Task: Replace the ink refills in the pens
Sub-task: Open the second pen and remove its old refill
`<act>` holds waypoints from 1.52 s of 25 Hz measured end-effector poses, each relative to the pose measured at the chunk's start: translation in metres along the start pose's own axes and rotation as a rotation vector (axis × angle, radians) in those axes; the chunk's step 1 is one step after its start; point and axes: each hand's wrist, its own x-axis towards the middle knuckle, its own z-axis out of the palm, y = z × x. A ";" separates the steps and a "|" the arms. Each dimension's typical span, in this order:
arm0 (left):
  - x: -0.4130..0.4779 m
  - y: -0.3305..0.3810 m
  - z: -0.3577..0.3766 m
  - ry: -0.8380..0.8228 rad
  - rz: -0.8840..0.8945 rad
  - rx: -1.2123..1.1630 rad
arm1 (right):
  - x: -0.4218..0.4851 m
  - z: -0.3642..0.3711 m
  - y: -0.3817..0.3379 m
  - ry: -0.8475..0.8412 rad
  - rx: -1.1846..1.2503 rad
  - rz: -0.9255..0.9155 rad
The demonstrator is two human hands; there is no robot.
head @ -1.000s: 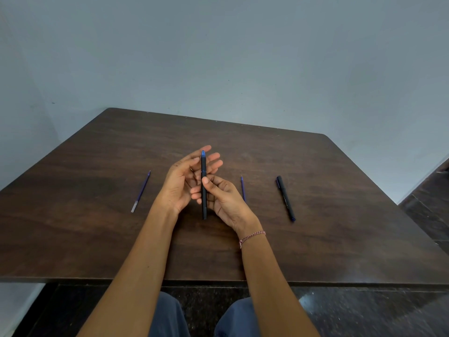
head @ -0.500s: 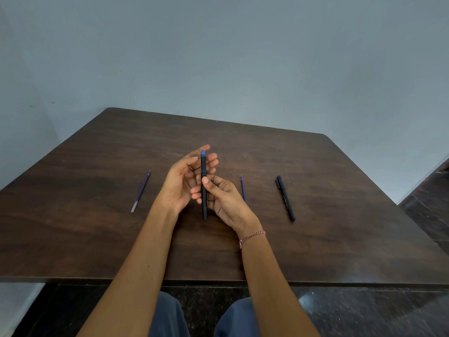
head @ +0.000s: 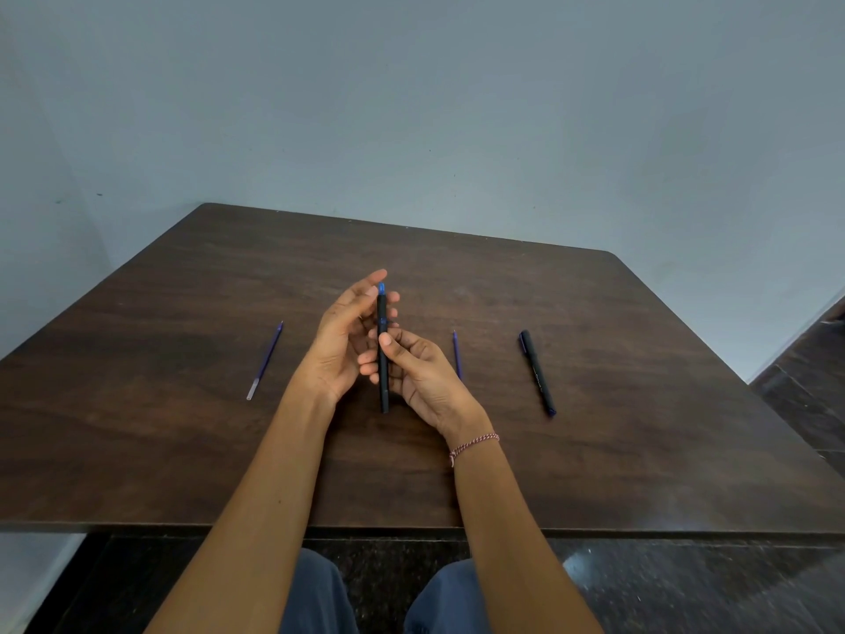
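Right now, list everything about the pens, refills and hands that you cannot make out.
Head view only.
- Held pen: its dark barrel hides whether a refill is inside.
- Right refill: its near end is hidden behind the right hand.
- Left hand: the pen crosses its fingers, so whether they touch the blue tip is unclear.
- Lying pen: its print is too small to read.

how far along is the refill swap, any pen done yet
Nothing looks finished yet. In hand: the right hand grips one black pen upright, the left hand open by its blue end. To do: the second pen lies untouched on the table, and the left refill and right refill lie loose, old or new I cannot tell.
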 end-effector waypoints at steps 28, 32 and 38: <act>0.001 -0.001 0.000 0.117 0.016 0.040 | 0.001 -0.001 0.001 -0.001 0.005 0.006; 0.001 -0.001 -0.001 0.153 0.030 0.029 | 0.000 -0.001 0.001 0.002 0.030 -0.015; 0.001 0.001 -0.004 0.248 0.098 0.016 | 0.000 0.000 0.001 -0.007 0.015 -0.025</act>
